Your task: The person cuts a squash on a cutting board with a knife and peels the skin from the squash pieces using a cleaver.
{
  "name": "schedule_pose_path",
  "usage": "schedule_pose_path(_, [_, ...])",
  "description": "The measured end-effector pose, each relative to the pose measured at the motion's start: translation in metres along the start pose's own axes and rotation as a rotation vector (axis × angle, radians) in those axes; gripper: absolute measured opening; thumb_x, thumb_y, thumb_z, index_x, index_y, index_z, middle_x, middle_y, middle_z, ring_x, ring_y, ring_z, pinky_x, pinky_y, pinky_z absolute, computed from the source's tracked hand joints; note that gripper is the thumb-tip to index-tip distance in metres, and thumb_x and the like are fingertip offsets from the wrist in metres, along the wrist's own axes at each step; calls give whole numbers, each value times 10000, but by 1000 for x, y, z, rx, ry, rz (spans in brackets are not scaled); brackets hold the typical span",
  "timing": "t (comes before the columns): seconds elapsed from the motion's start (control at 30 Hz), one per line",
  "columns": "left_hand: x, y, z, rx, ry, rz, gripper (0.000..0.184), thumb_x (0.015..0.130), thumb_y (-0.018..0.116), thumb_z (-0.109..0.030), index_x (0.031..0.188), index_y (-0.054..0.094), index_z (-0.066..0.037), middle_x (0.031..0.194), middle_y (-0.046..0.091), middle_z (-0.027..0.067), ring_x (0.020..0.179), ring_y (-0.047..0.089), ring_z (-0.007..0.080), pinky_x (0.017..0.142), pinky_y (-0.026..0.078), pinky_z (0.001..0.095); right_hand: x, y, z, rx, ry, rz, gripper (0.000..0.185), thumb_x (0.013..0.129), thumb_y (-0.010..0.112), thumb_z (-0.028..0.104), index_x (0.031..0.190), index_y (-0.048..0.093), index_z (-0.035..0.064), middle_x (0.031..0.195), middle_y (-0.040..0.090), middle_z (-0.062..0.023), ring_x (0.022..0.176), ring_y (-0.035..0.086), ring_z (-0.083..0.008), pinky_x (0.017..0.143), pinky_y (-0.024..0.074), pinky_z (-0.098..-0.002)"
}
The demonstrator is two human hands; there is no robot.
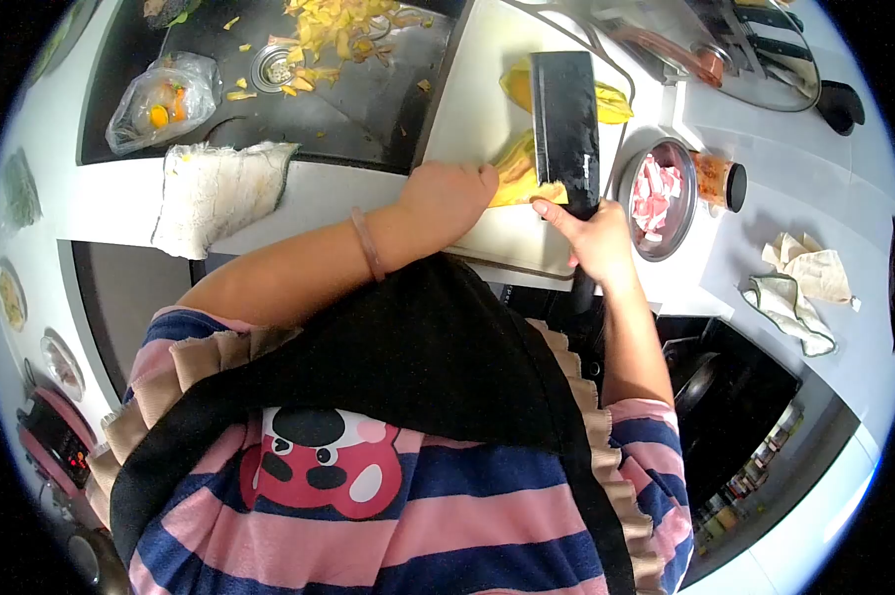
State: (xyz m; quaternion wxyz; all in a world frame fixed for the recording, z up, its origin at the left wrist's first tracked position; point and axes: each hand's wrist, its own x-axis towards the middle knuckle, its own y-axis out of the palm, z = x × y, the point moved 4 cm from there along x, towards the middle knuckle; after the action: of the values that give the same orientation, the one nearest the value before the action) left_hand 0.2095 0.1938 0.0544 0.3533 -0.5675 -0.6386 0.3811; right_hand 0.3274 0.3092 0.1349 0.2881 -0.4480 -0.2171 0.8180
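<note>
My right hand [601, 241] grips the handle of a black-bladed cleaver [564, 124]; its thumb lies near the blade's lower edge. The broad blade lies over a yellow vegetable piece [513, 177], covering part of it. With fingers curled, my left hand [449, 201] holds that piece from the left. Beneath both is a white cutting board [467, 109]. Farther back on the board, another yellow vegetable piece [614, 103] shows on both sides of the blade. The exact kind of vegetable is unclear.
Left of the board, a dark sink [353, 119] contains yellow peelings [334, 35] and a plastic bag [165, 104]. A folded cloth [220, 193] lies along the counter's front. To the right stand a metal bowl of sliced meat [656, 198], a black-lidded jar [715, 180] and cloths [809, 268].
</note>
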Motion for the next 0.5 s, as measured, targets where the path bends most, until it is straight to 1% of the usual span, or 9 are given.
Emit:
schedule_pose_path(0.07, [-1, -2, 0, 16, 32, -25, 127, 763, 556, -120, 847, 547, -25, 707, 616, 106, 594, 636, 253, 501, 500, 366, -3, 10, -12, 120, 31, -65, 331, 755, 765, 301, 865, 685, -1, 586, 582, -13, 368, 457, -86, 338, 391, -234])
schedule_pose_path(0.1, [-1, -4, 0, 16, 27, -29, 127, 763, 556, -120, 847, 547, -25, 707, 616, 106, 594, 636, 253, 501, 500, 366, -3, 16, -20, 158, 19, -130, 325, 760, 761, 300, 867, 688, 2, 575, 576, -14, 369, 460, -84, 333, 386, -233])
schedule_pose_path(0.17, [-2, -6, -3, 27, 57, -35, 129, 761, 560, -116, 850, 549, -24, 702, 613, 110, 591, 635, 259, 499, 499, 366, -3, 19, -25, 180, 13, -135, 342, 758, 761, 316, 851, 686, -5, 559, 566, -13, 370, 467, -87, 329, 384, -241])
schedule_pose_path(0.27, [-1, -3, -3, 20, 23, -15, 144, 759, 561, -116, 864, 557, -17, 695, 609, 107, 598, 635, 259, 501, 498, 364, -2, 10, -11, 92, 41, -47, 391, 736, 782, 329, 783, 649, -35, 539, 545, -13, 354, 449, -88, 333, 345, -238])
schedule_pose_path(0.3, [-1, -1, -4, 21, 29, -13, 144, 759, 561, -116, 864, 557, -17, 695, 609, 107, 598, 635, 259, 501, 498, 364, -2, 11, -15, 97, 44, -51, 391, 736, 782, 329, 783, 649, -35, 539, 545, -13, 354, 449, -88, 333, 345, -238])
schedule_pose_path(0.37, [0, 1, -3, 17, 15, -19, 164, 758, 563, -113, 884, 563, -9, 700, 608, 110, 606, 636, 255, 500, 494, 361, 0, 15, -22, 109, 51, -117, 390, 737, 774, 350, 800, 676, -22, 525, 546, -11, 377, 484, -95, 329, 387, -254])
schedule_pose_path(0.4, [1, -1, -3, 15, 11, -25, 164, 758, 563, -113, 884, 563, -9, 700, 608, 110, 606, 636, 255, 500, 494, 361, -3, 17, -23, 156, 51, -153, 381, 733, 777, 346, 793, 675, -16, 520, 544, -13, 376, 483, -93, 331, 387, -250])
schedule_pose_path(0.43, [0, -2, -4, 12, 19, -20, 167, 757, 566, -113, 887, 565, -9, 708, 608, 113, 609, 637, 256, 503, 496, 360, -5, 20, -21, 149, 48, -149, 381, 733, 777, 346, 793, 675, -16, 520, 544, -13, 376, 483, -93, 331, 387, -250])
schedule_pose_path(0.5, [-2, -1, -5, 4, 25, -12, 170, 756, 568, -112, 890, 567, -8, 717, 609, 116, 612, 637, 257, 505, 498, 358, -9, 20, -20, 94, 31, -248, 367, 739, 772, 345, 797, 678, -6, 522, 538, -6, 380, 473, -86, 335, 385, -250])
